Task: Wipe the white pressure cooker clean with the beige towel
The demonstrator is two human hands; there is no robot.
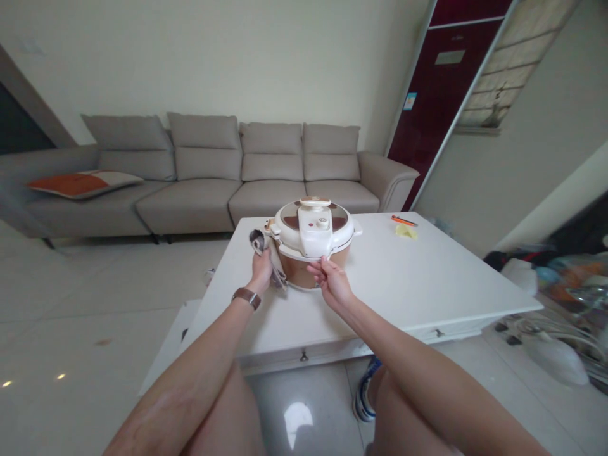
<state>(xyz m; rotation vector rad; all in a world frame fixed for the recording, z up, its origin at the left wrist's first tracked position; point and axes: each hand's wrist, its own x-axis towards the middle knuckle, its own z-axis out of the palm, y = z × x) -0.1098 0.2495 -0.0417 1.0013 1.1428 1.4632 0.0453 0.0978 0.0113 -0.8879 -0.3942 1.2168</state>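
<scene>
A cream and brown electric pressure cooker (313,240) stands on the white low table (427,278) in front of me, its lid on. My left hand (261,269), with a brown watch strap at the wrist, is closed on a grey cloth (259,242) pressed against the cooker's left side. My right hand (330,278) touches the front rim of the lid, fingers curled and pinching at its edge. My bare knees show at the bottom of the view.
A yellow sponge (406,232) and an orange-handled tool (403,221) lie at the table's far right. A grey sofa (213,183) with an orange cushion (80,183) stands behind. Clutter and cables (560,304) cover the floor to the right.
</scene>
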